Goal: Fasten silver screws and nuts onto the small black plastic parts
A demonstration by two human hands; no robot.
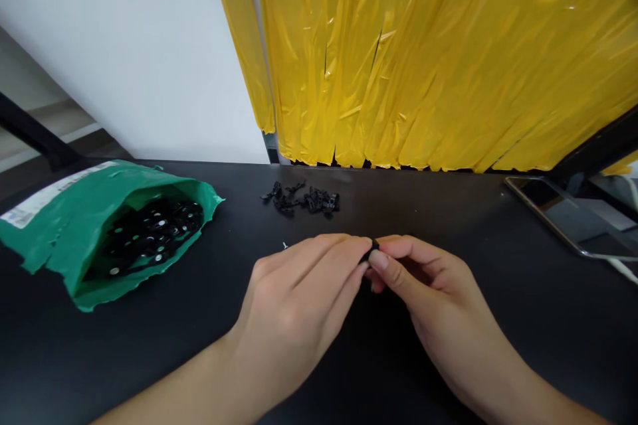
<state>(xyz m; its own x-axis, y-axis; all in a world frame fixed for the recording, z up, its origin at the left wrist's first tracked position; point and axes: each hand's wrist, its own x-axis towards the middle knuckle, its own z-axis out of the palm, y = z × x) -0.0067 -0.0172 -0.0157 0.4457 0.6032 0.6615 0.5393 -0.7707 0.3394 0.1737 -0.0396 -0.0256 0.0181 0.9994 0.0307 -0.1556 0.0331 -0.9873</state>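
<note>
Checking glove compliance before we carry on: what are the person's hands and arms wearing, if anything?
Nothing shows. The left hand and right hand are bare: no gloves, rings or tape, and the nails are short and unpainted. The left forearm and right forearm are bare to the picture's lower edge, with no sleeve, watch or band in view.

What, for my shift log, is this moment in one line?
left hand: pinching small black part | right hand: pinching same part | green bag: open, black parts inside | pile of black parts: behind hands

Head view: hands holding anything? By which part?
A small black piece, pinched between the fingertips of left hand and right hand. Fingers hide most of it; which part is gripped cannot be told.
</note>
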